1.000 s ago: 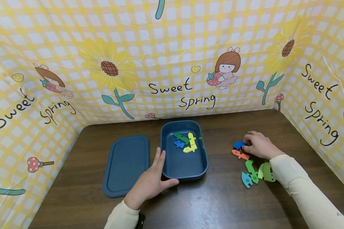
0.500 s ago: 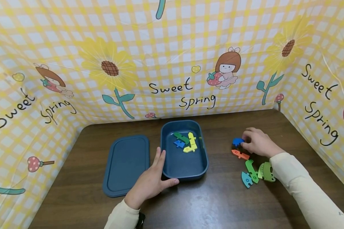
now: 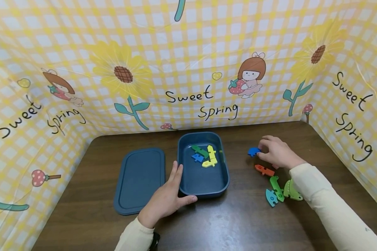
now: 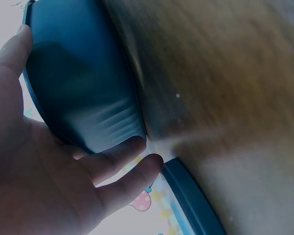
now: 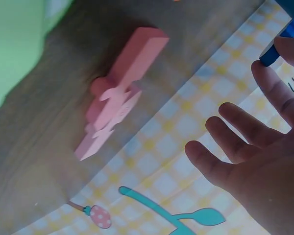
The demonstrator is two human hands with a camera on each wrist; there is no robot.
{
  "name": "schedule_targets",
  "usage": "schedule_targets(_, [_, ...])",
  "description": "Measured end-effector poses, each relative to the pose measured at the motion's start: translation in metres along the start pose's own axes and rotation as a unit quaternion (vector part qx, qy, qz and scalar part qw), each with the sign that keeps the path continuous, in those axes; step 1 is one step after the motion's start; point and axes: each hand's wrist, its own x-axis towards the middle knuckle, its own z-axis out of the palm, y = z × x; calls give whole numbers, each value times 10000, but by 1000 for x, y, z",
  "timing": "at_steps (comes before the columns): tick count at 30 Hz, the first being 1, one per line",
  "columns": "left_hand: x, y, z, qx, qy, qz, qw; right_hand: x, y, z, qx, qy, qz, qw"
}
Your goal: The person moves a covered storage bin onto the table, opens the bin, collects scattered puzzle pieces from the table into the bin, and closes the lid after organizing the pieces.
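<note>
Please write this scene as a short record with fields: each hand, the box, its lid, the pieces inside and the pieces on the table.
left hand: left hand rests against the near left corner of the blue box, fingers straight
right hand: right hand pinches a blue piece above the table
box: open, holding a green piece, a small blue piece and a yellow piece
lid: blue lid lies flat, left of the box
loose pieces: orange piece, green pieces and teal piece; pink piece in the right wrist view
</note>
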Motion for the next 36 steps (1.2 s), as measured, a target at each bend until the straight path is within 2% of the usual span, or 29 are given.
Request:
schedule_targets(6, [0,0,0,22,18,23,10000,6,-13,-1,-363,215,-343,9985])
schedule_targets(12, [0,-1,0,4,33,39,10000,16,-23,1,-426,279,-551,9972])
schedule_targets(23, [-1,-1,-1,24,-5,-24,10000,25,-42,4,-292,157,-349,9988])
schedule_targets(36, [-2,1,-2,46,-46,-48,10000,40,-58,10,-281,168,-549,9980])
